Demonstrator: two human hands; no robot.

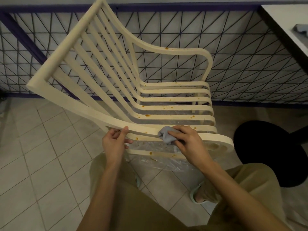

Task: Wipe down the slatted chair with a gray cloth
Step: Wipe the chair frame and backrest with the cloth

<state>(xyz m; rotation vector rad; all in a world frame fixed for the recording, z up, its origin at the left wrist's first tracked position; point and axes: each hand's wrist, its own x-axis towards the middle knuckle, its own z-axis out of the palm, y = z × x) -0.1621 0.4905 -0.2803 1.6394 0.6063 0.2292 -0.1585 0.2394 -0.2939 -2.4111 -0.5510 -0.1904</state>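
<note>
While the left hand (115, 144) grips the near side rail of the slatted chair (93, 77), thumb on top and fingers curled beneath, probably to steady the frame against rubbing, the chair fills mid-frame with its back leaning to upper left. Just right on the same rail: gray cloth (164, 135), bunched, pressed down by the right hand (186, 140), whose fingers curl over it. Orange-brown spots (147, 115) dot the seat slats beyond; narrow gaps between slats may hinder reaching their edges. Clear plastic sheet (158, 162) under the chair, likely for drips. Wire railing (241, 67) behind. Black round base (266, 152) near the chair's front, lower right. Table (283, 22) in the upper right corner.
</note>
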